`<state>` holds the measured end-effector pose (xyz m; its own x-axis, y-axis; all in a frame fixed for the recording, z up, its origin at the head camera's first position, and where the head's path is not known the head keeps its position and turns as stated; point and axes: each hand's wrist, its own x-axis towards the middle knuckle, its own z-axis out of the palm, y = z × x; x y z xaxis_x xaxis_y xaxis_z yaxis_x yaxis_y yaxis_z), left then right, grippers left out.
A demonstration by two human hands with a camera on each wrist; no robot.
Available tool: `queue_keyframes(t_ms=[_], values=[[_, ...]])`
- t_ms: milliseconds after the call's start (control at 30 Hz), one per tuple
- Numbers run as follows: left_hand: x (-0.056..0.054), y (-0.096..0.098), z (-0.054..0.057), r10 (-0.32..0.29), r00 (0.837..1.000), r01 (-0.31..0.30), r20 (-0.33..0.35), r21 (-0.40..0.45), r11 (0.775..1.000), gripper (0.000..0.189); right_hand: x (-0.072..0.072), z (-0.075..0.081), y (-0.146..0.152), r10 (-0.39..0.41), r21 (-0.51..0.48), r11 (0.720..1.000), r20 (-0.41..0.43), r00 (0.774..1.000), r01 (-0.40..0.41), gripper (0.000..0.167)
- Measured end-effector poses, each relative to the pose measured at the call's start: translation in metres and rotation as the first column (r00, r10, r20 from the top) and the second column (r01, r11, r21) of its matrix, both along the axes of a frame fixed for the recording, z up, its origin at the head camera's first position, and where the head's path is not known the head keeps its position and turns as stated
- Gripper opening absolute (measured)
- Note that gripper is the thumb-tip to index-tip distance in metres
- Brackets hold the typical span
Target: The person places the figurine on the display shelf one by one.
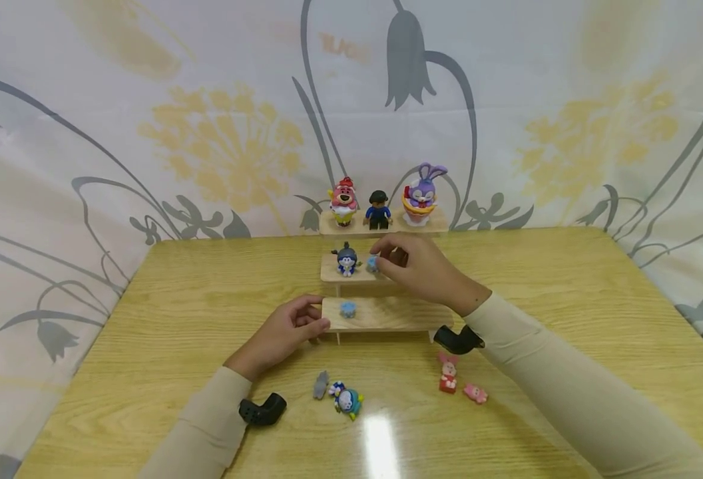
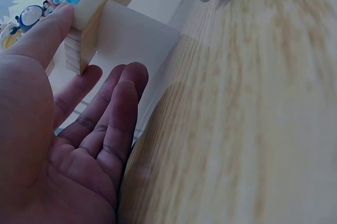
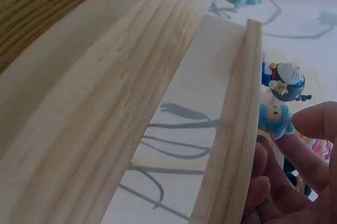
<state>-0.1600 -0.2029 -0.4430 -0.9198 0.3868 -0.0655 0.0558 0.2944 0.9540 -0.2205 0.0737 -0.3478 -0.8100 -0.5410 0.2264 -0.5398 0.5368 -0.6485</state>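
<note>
My right hand [image 1: 417, 269] pinches a small blue hatted figurine [image 3: 276, 120] between thumb and index finger, on the middle step of a wooden three-tier display stand [image 1: 399, 314]. Beside it on that step sits a dark-haired figurine [image 1: 347, 260] in blue. Down at the stand's left end, my left hand [image 1: 291, 327] grips the lowest board, thumb on top and index finger below, the other fingers loosely extended. Another blue figurine [image 1: 348, 309] stands on this lowest board, near its left end.
On the top step stand a pink bear figurine [image 1: 344, 203], a black-capped figure [image 1: 378, 211] and a purple rabbit figurine [image 1: 422, 196]. In front lie a grey figurine [image 1: 321, 384], a blue-and-green figurine [image 1: 347, 400], a red-and-pink rabbit figurine [image 1: 448, 374] and a small pink figurine [image 1: 475, 393].
</note>
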Motion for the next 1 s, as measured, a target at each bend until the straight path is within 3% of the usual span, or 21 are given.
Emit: queue_keyframes(t_ms=[267, 433, 533, 767, 1000], values=[[0.001, -0.001, 0.000, -0.003, 1.000, 0.003, 0.009, -0.004, 1.000, 0.055, 0.004, -0.002, 0.004, -0.022, -0.066, 0.998, -0.020, 1.000, 0.020, 0.025], [-0.001, 0.000, 0.000, -0.001, 1.000, 0.001, 0.001, -0.010, 1.000, 0.055, 0.017, -0.008, 0.007, -0.079, -0.145, 0.988, -0.143, 0.987, 0.058, 0.023], [-0.001, 0.000, -0.001, -0.002, 1.000, 0.002, 0.007, -0.012, 1.000, 0.054, 0.033, -0.012, 0.005, -0.078, -0.207, 0.978, -0.224, 0.971, 0.031, 0.018], [-0.001, 0.000, 0.000, 0.014, 1.000, -0.014, 0.004, -0.038, 0.999, 0.055, 0.067, -0.017, -0.007, 0.027, -0.287, 0.951, -0.301, 0.953, -0.117, 0.016], [0.000, 0.000, 0.002, 0.009, 1.000, -0.009, 0.011, -0.025, 1.000, 0.056, 0.093, -0.030, -0.022, 0.153, -0.245, 0.944, -0.270, 0.951, -0.221, 0.015]])
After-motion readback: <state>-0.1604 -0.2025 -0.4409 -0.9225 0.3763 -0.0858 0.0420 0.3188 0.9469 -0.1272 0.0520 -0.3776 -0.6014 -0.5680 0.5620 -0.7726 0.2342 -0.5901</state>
